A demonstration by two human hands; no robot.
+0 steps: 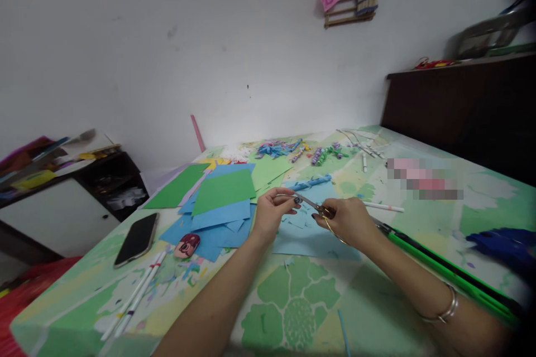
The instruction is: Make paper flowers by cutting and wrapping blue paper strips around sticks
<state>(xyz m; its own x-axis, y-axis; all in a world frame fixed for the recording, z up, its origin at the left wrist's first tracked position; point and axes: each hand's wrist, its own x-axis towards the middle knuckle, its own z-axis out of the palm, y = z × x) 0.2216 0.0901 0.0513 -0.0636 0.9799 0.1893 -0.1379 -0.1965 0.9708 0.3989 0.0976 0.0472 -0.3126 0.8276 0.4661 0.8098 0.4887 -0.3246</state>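
Note:
My right hand (347, 221) is closed round the gold handles of a pair of scissors (312, 204), whose blades point left. My left hand (272, 212) pinches something small and pale at the blade tips; I cannot make out what it is. Both hands hover over light blue paper (301, 240) lying on the table (377, 301). A rolled blue paper strip (312, 182) lies just beyond the hands.
Green and blue sheets (221, 192) are stacked to the left, with a black phone (137, 238), two white pens (136, 295) and a small pink object (187, 245). Curled paper rolls (301, 152) lie at the far edge. A green ruler (444, 273) lies on the right.

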